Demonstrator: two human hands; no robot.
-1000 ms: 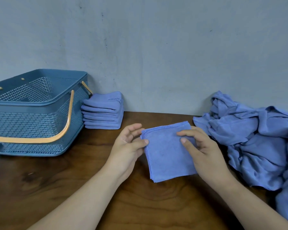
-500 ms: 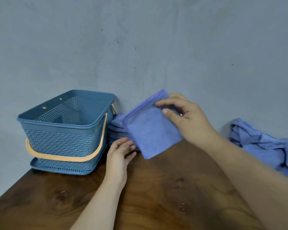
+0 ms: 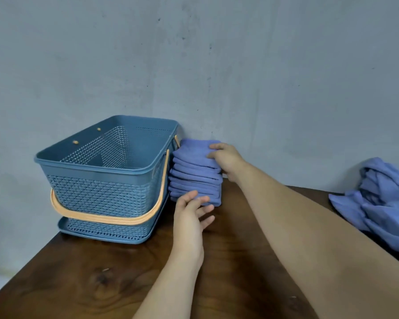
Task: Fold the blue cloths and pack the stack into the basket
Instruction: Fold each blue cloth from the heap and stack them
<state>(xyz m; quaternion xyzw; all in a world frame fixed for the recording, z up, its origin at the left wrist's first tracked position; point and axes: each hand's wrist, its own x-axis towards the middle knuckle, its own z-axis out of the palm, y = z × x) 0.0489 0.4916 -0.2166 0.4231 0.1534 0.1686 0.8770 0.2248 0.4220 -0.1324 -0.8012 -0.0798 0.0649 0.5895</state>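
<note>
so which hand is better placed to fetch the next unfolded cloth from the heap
Probably the right hand: the heap of unfolded cloths lies on its side of the table. The left hand is by the foot of the stack, beside the basket, and would cross over.

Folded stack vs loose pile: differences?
The folded stack is neat layers; the loose pile is crumpled. The folded stack stands beside the basket; the loose pile lies far right. The right hand rests on the folded stack, the left hand touches its base; the loose pile is untouched. Both are blue cloth.
</note>
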